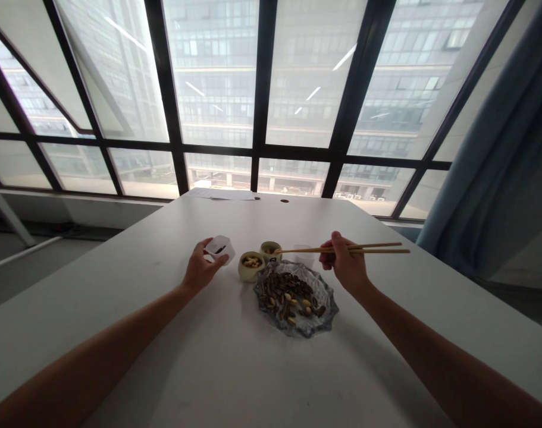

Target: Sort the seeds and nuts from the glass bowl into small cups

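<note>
My left hand (201, 266) grips a small translucent white cup (216, 242), tilted, with something dark inside. Chopsticks (369, 250) are pinched in my right hand (344, 261). Their tips reach left to the rim of a small beige cup (276, 244), and a pale piece shows near them. A second beige cup (245, 273) stands in front and to the left, with yellowish nuts in it. Nearest to me is a scalloped glass bowl (328, 324) of dark seeds and several pale nuts. Another clear cup (304, 255) stands behind the bowl, partly crossed by the chopsticks.
Everything stands on a white table (199, 368). Papers (221, 194) and two small dark round things lie at its far edge. Beyond are large framed windows, with a blue curtain (471, 166) at the right and a metal rail (7, 208) at the left.
</note>
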